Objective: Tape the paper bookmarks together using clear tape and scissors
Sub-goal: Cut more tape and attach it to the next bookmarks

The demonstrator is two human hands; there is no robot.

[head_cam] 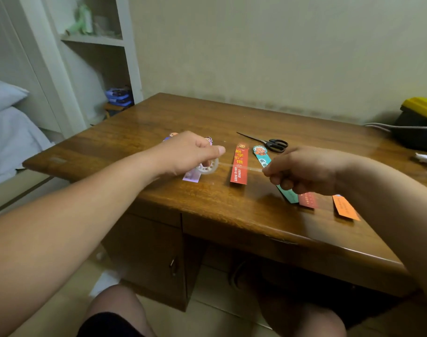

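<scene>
Above the desk [207,215], we stretch clear tape [228,164] over the bookmarks [239,175].
Our left hand [188,152] grips the roll [209,168] and our right hand [304,170] pinches the free end, so the tape hangs taut for laying down; scissors [273,143] lie just beyond, ready for the cut.

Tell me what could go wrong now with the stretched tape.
The tape strip spans the red bookmark; it may sag and stick crooked. The left hand holds the tape roll, the right hand pinches the end; reaching for the scissors frees one side, so the strip may curl onto itself.
</scene>
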